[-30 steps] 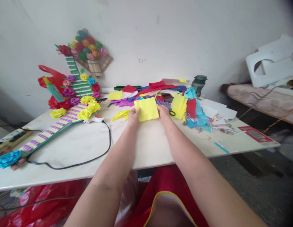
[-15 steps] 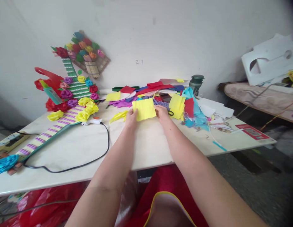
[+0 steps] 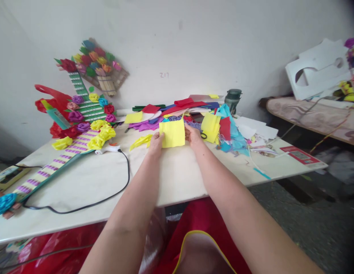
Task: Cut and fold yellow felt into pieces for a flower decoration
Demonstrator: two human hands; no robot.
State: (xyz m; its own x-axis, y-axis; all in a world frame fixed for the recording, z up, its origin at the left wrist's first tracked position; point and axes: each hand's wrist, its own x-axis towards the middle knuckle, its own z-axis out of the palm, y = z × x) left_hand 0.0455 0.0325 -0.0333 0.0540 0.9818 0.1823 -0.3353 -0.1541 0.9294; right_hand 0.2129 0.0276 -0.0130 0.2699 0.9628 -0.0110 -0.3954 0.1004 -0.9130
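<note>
White tabletop; yellow square sheet, flat, faintly creased, clamped in both hands' grip.

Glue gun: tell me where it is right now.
In the head view, the glue gun lies on the left of the table, just right of the yellow flowers, its black cord trailing toward the near edge.

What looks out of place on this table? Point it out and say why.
Beyond the right hand, crumpled blue pieces and white paper lie jumbled, so that side looks untidy. A thin blue strip sits apart, near the front edge of the table. No spill shows.
</note>
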